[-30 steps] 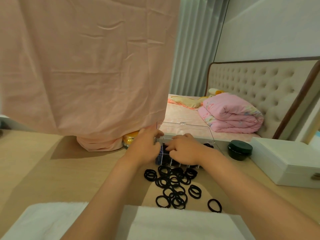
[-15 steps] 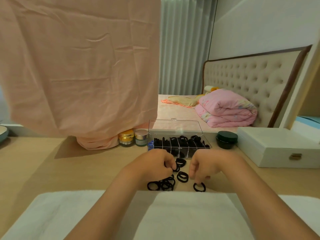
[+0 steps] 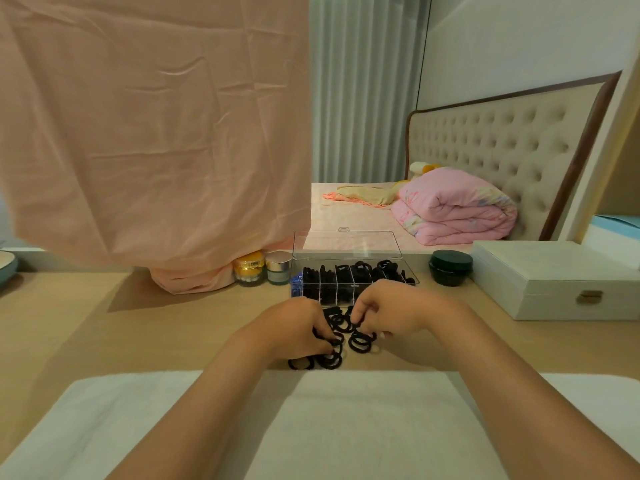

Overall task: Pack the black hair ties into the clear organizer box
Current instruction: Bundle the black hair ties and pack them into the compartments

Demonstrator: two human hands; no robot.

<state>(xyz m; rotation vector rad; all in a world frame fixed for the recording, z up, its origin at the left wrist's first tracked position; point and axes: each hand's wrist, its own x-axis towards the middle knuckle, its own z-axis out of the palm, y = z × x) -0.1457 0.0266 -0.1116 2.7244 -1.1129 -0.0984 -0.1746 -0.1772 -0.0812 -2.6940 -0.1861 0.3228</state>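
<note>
A first-person view down onto a wooden table (image 3: 104, 323) in a bedroom. At far left a pink cloth (image 3: 156, 133) hangs down over the back of the table. Just right of its bunched hem stand two small jars (image 3: 263, 268). Next comes the clear box (image 3: 346, 271), its lid (image 3: 346, 244) standing open behind it; its compartments already look largely filled with black ties, though the near row is partly hidden by the hands. In front of the box, close to the table's near edge, a loose pile of ties (image 3: 343, 337) remains. The left hand (image 3: 294, 327) rests on the pile's left side, fingers curled down onto several ties; whether they are gripped or merely pressed cannot be told. The right hand (image 3: 391, 313) is on the pile's right side, thumb and fingers pinched together on what appears to be one or two ties. Further right sit a dark round tin (image 3: 450, 268) and a white case (image 3: 554, 285). A white towel (image 3: 346, 427) lies nearest the viewer. Judging by this, most ties are packed and roughly a handful remains.
</note>
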